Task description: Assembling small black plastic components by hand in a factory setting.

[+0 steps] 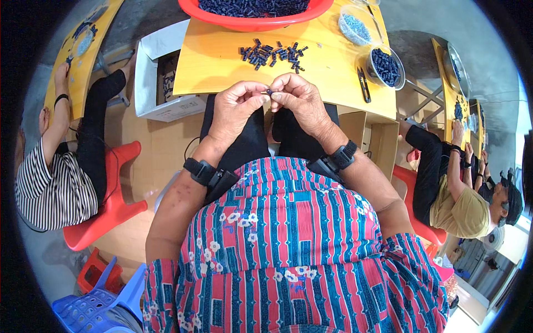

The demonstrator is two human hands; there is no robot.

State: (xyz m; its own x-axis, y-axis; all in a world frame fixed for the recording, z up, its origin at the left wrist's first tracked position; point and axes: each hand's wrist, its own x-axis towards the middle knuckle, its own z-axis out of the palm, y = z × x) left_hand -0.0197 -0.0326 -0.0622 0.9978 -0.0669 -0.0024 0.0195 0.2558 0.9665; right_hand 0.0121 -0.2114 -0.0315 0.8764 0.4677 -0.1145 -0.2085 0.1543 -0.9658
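My left hand (236, 108) and my right hand (300, 100) meet just in front of the yellow table (222, 61), fingertips pinched together on one small dark blue plastic part (270, 92). Both wrists carry black bands. A loose pile of the same small dark parts (272, 54) lies on the table just beyond my hands. Further back stands a red basin (250, 22) heaped with dark parts.
A clear bowl of dark parts (385, 67), a bowl of light blue bits (355, 26) and black snips (363, 84) sit at the table's right. A white open box (161, 77) stands left. People sit on red chairs at both sides; blue stool (100, 308) lower left.
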